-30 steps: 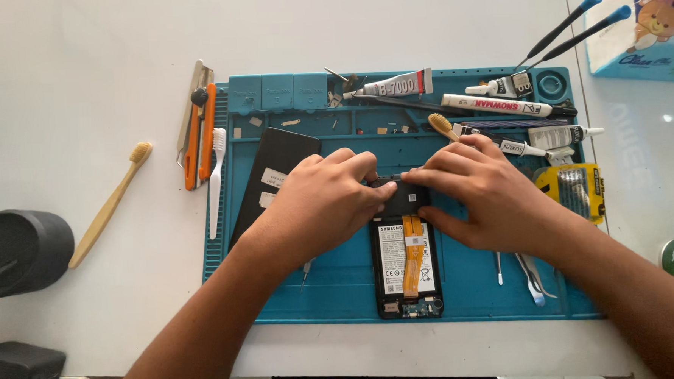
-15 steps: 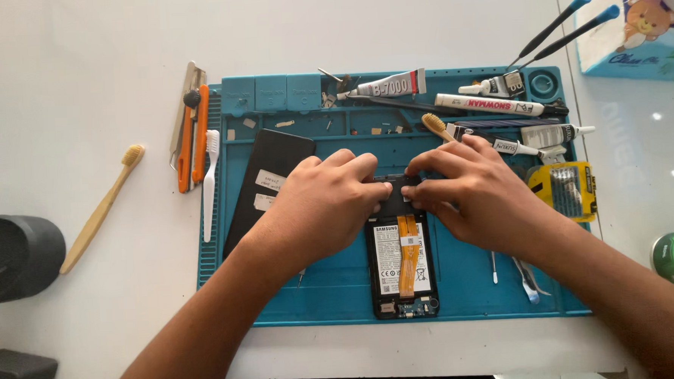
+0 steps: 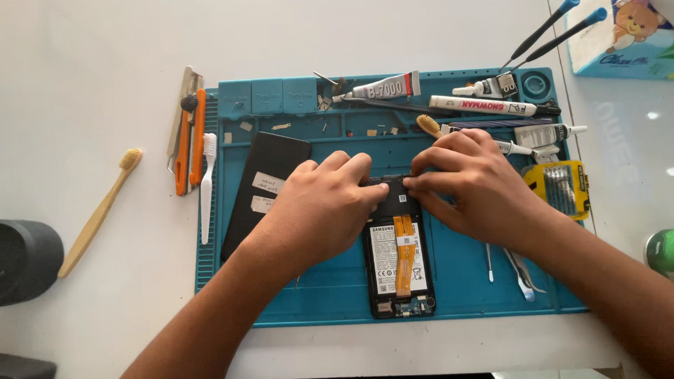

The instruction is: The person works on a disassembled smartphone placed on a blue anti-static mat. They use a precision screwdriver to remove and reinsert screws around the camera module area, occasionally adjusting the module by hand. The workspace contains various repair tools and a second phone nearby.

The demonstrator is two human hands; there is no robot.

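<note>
Fingers of the left hand and right hand press together on the top end of an opened smartphone, pinching its upper edge. The phone lies on a blue repair mat, its black back cover just left, on a white table.

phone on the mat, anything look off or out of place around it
Nothing looks spilled or broken. The phone lies open on the blue mat, battery and orange ribbon cable exposed, its black back cover set aside at a slant. Both the left hand and right hand press on its top end.
</note>
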